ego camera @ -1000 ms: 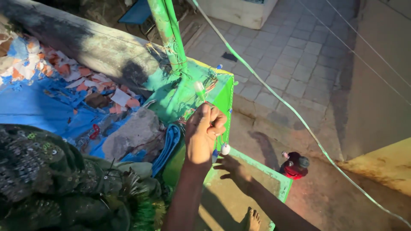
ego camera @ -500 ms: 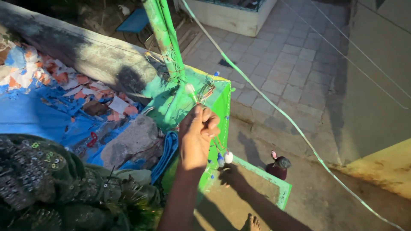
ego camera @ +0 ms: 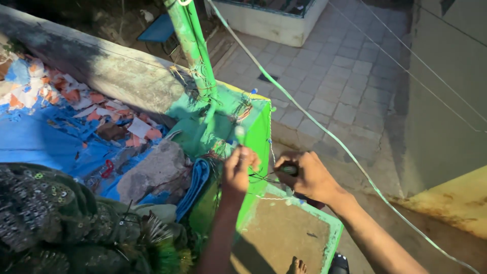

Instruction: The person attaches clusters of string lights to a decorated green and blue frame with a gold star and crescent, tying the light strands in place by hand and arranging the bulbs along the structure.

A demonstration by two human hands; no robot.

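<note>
Pinching thin wires (ego camera: 264, 177) w/ L hand (ego camera: 239, 166) fingers; R hand (ego camera: 309, 177) gripping dark tool (ego camera: 289, 170)

Against the bright green painted wall corner (ego camera: 256, 137), the left hand (ego camera: 238, 170) pinches thin dark wires (ego camera: 264, 177) just beside its outer face, while the right hand (ego camera: 309, 177), a little further out from the corner, is closed round a small dark tool (ego camera: 289, 170) touching the same wires. A green pole (ego camera: 190, 45) rises from the top of that corner, a pale green cord (ego camera: 329, 134) slants past it, and a blue tarpaulin (ego camera: 40, 142) lies well behind it.
</note>
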